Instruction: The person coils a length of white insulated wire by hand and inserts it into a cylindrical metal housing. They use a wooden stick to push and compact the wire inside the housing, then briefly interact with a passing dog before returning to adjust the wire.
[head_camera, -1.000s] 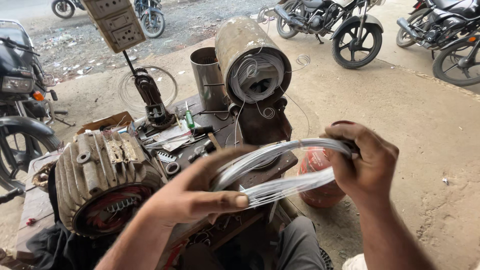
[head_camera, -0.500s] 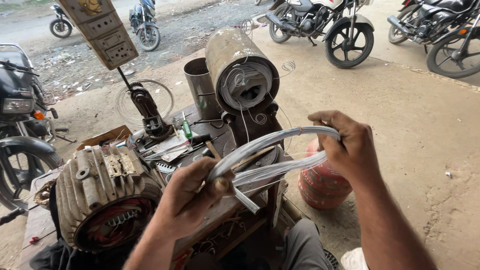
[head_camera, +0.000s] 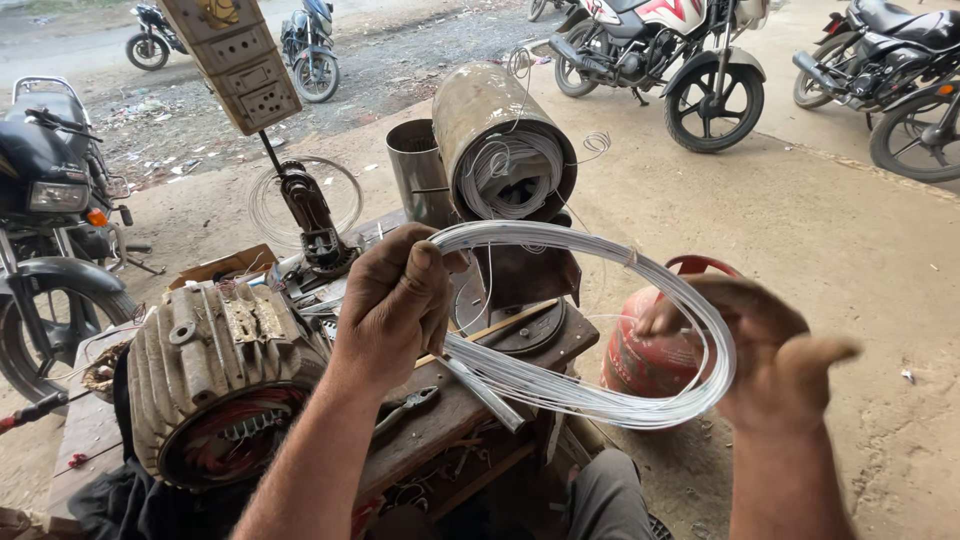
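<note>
The left hand (head_camera: 395, 300) has its grip clamped on the near-left end of a coil of silvery wire (head_camera: 600, 390), thumb and fingers pinching the bundled strands together. The right hand (head_camera: 775, 365) sits inside the far-right bend of the loop with its grip apart, palm and spread fingers pushing outward, thumb free to the right. The coil hangs in the air above the right edge of the tabletop (head_camera: 470, 400), stretched into a long oval between the two hands.

As far as can be judged, the winding is already done: the strands lie together as one formed bundle, though a single strand seems to run up toward the drum-shaped winding former (head_camera: 505, 140) behind. The finned motor housing (head_camera: 215, 370) at near left shows reddish windings in its bore; the silvery coil is not yet in it.

Half a second ago the right hand gripped the loop from above with fingers closed; now it has opened and slid inside the bend, and the oval is wider. A red gas cylinder (head_camera: 645, 360) stands on the floor behind the coil.
</note>
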